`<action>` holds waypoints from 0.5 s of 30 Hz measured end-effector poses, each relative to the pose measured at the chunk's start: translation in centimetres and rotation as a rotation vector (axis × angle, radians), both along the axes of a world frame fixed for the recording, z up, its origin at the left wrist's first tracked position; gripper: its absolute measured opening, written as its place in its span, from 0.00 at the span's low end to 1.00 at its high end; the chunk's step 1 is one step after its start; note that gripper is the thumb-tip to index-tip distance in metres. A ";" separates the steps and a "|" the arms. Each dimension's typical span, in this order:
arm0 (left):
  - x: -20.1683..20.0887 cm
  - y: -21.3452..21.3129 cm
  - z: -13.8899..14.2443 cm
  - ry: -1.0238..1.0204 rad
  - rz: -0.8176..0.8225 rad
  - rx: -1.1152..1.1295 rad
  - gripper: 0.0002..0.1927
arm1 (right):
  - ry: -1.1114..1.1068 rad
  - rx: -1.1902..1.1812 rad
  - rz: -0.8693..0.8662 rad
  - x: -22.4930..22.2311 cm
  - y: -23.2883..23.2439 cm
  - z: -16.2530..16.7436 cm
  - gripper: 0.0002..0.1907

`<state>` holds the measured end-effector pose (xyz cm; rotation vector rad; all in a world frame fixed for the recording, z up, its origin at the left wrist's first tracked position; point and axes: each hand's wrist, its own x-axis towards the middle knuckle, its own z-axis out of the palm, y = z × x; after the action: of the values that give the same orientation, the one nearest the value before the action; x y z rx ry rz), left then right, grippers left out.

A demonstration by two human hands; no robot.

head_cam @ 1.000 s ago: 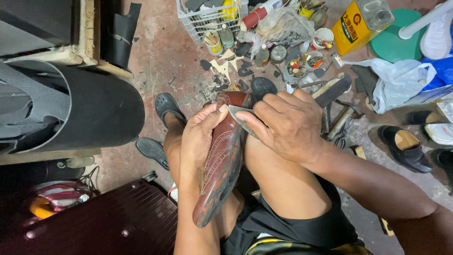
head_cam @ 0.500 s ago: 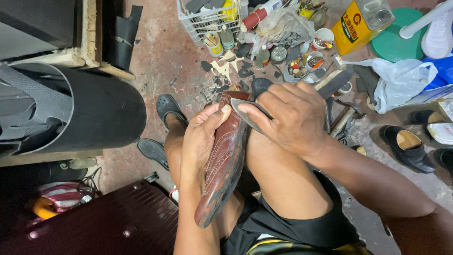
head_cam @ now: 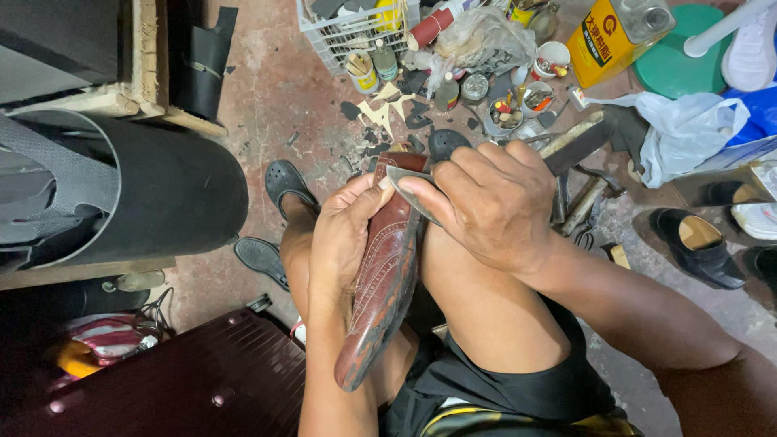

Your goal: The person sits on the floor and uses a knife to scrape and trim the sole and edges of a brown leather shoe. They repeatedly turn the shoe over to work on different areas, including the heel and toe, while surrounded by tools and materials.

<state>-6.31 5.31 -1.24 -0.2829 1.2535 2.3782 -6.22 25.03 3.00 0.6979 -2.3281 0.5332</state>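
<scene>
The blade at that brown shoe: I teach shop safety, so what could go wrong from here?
1. The right hand works a thin blade at the heel end of the brown shoe, right by the left hand thumb; a slip could cut it.
2. The shoe rests between bare knees; a slip could carry the blade into a leg.
3. Tools and scraps crowd the floor beside the sandalled foot.

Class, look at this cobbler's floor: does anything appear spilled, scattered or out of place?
Yes: dark offcut scraps lie strewn on the floor beside the white basket, and hammers lie loose there; the brown shoe itself looks intact.
</scene>
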 end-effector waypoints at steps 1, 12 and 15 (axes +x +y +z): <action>0.0 0.0 0.1 0.002 0.002 -0.010 0.12 | -0.002 0.010 -0.002 0.1 0.0 0.0 0.20; 0.6 -0.6 0.2 0.006 0.049 0.016 0.07 | -0.052 -0.004 0.048 0.5 -0.3 -1.0 0.19; 0.4 -0.8 0.3 -0.043 0.034 0.034 0.06 | -0.060 0.007 0.052 0.5 -0.4 -1.1 0.20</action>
<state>-5.95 4.51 -0.92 -0.3457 1.1970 2.4062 -5.74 24.68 1.89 0.7566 -2.3738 0.5769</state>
